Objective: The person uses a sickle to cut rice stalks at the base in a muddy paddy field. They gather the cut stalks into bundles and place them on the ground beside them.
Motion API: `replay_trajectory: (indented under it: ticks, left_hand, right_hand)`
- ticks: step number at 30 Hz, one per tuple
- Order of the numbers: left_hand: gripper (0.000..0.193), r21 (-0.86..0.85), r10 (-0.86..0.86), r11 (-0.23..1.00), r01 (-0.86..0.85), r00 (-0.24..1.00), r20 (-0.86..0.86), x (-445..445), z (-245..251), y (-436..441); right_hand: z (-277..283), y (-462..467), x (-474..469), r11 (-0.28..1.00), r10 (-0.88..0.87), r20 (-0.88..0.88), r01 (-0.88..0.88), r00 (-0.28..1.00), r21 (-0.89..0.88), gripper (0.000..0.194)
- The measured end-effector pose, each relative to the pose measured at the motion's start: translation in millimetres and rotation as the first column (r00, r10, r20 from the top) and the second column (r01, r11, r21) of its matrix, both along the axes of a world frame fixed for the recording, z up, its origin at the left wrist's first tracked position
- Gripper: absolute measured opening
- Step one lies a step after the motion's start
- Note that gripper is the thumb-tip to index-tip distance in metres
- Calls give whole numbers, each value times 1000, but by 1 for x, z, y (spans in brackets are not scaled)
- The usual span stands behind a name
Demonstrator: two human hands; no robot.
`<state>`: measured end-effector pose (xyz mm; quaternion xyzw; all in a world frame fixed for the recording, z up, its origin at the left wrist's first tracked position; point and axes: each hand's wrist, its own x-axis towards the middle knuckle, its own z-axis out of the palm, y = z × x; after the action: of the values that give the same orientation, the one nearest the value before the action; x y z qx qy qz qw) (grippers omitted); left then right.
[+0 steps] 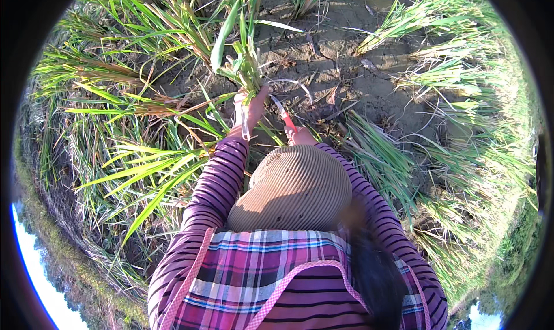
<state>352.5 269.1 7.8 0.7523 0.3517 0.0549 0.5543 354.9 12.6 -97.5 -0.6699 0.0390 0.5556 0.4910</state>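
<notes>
My left hand [252,109] is closed around a bunch of green rice-like stalks [246,68], whose leaves rise toward the top of the view. Just right of it and lower, my right hand [301,136] grips the red handle of a sickle [288,120]. The sickle's metal shank points up and left toward the stalks. A thin pale curve beyond it may be the blade or a dry leaf; I cannot tell which. A ribbed tan cap [298,187] covers part of the right wrist and forearm.
Leafy clumps [181,27] stand at the upper left. Cut stalks lie in bundles on the right [381,152] and upper right [407,27]. Cracked bare soil [329,57] shows between them. Long leaves [151,169] spread beside my left arm.
</notes>
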Motion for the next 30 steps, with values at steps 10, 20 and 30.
replay_trajectory:
  ticks: [10, 20, 30]
  left_hand:
    - [28, -384, 538, 804, -455, 830, 144, 12, 4, 6]
    - [59, -258, -675, 663, 703, 710, 199, -32, 69, -106]
    - [53, 84, -332, 939, 334, 942, -34, -225, 53, 6]
  right_hand:
    - [211, -274, -160, 899, -35, 90, 71, 995, -433, 32]
    - [199, -253, -138, 895, 99, 150, -22, 984, -445, 32]
    - [181, -215, -97, 906, 185, 158, -106, 970, -409, 32]
